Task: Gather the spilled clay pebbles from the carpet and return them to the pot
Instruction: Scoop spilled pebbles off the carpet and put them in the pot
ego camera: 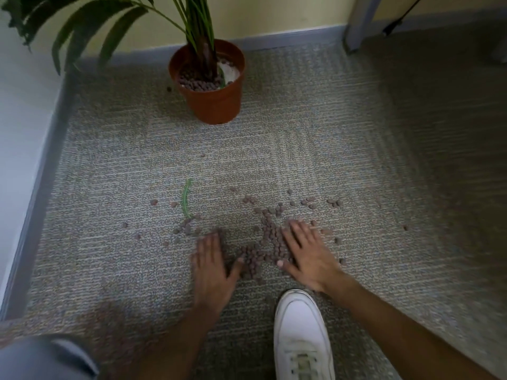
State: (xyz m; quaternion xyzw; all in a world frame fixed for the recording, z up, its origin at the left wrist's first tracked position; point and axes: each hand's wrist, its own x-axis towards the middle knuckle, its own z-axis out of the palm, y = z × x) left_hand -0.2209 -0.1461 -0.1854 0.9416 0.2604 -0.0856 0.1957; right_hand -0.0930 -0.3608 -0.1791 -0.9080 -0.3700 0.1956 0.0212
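Left hand (210, 259) and right hand (304, 253) flat, fingers straight, gripping nothing; flanking clay pebbles (263, 250) on carpet (329, 149), likely to rake pile together. Strays scattered beyond pile. Pot (211, 102) well apart, by wall.

A grey looped carpet (315, 138) covers the floor. A terracotta pot (212, 97) stands on it at upper centre, one stray pebble (169, 89) just left of its base. Brown clay pebbles (270, 237) lie scattered across lower centre, thickest between two flat hands. A green leaf strip (186, 198) lies left of them. A white shoe (300, 335) rests at the bottom.
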